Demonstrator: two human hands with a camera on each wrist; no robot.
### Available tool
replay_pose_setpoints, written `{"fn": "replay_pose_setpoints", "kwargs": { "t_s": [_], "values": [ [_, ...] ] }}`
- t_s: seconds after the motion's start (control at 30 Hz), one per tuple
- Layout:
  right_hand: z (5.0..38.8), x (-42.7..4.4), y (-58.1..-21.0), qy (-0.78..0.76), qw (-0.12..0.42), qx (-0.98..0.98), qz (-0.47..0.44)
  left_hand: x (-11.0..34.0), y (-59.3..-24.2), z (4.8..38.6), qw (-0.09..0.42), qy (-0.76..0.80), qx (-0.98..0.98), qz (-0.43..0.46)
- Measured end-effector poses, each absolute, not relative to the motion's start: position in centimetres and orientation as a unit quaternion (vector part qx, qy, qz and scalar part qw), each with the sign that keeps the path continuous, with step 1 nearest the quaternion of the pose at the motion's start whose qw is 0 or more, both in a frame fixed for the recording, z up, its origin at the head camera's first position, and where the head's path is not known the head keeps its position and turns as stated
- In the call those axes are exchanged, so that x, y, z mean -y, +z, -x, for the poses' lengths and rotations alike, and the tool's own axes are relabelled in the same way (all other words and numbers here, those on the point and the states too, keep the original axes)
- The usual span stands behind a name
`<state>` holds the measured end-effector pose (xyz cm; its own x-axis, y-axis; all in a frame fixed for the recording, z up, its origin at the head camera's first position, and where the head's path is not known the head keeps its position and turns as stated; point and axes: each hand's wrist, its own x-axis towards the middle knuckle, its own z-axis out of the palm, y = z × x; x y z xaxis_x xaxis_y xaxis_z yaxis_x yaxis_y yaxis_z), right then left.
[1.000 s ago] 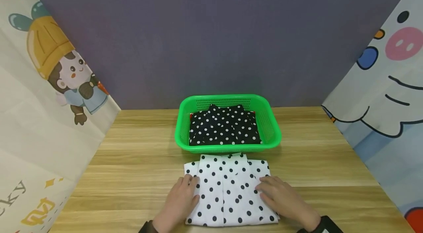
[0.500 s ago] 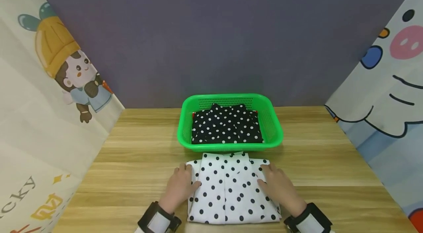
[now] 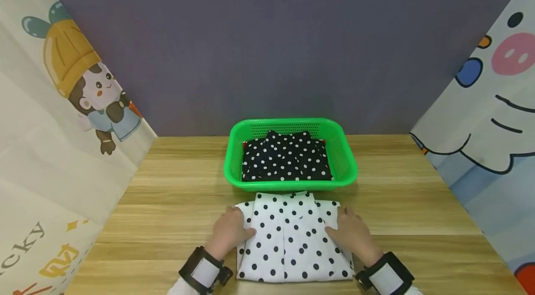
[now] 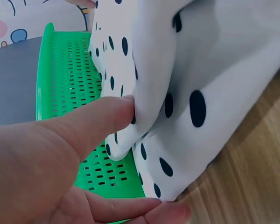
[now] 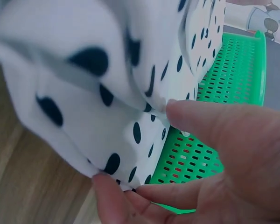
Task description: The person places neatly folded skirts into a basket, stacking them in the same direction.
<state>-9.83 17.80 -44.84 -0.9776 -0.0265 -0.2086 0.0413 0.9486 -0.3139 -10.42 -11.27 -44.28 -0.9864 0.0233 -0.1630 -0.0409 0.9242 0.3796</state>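
Note:
A folded white shirt with black dots [image 3: 288, 244] lies on the table in front of the green basket in the head view. My left hand [image 3: 230, 230] grips its left side, thumb on top and fingertips at the outer edge. In the left wrist view, the thumb [image 4: 107, 112] presses into a fold of the cloth while the fingers [image 4: 135, 210] meet its lower edge. My right hand [image 3: 351, 232] holds the opposite side the same way. The right wrist view has its thumb [image 5: 191, 114] against the cloth and fingertips [image 5: 112, 196] at the edge.
Just beyond the shirt stands a green perforated basket [image 3: 290, 186] holding a folded black cloth with white dots [image 3: 288, 158]. Small bits of red show beside that cloth. Behind the wooden table [image 3: 175, 179] is a dark grey wall, with printed cartoon curtains at both sides.
Both hands have shifted from resting on the shirt's sides to gripping its outer edges, slightly farther forward. The view has shifted slightly, and the wrist bands show more. The shirt stays nearly in place.

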Motion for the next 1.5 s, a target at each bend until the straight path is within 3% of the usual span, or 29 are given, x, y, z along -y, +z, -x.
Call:
{"fn": "replay_pose_setpoints", "kwargs": {
  "t_s": [0.33, 1.07, 1.23, 1.5],
  "values": [
    [10.1, -17.7, -45.3, -0.169, 0.116, -0.979, -0.007, 10.1, -44.8, 10.2, 0.044, 0.180, -0.983, -0.009],
    [9.9, -16.8, -46.0, -0.248, 0.140, -0.958, -0.012, 9.4, -45.4, 10.1, 0.045, 0.235, -0.971, 0.009],
    [9.5, -16.8, -46.0, -0.261, 0.121, -0.958, -0.015, 10.0, -45.3, 9.7, 0.041, 0.257, -0.966, 0.007],
    [7.9, -16.9, -46.1, -0.247, 0.044, -0.968, -0.020, 10.3, -44.3, 8.1, -0.003, 0.271, -0.962, 0.011]
  ]
}}
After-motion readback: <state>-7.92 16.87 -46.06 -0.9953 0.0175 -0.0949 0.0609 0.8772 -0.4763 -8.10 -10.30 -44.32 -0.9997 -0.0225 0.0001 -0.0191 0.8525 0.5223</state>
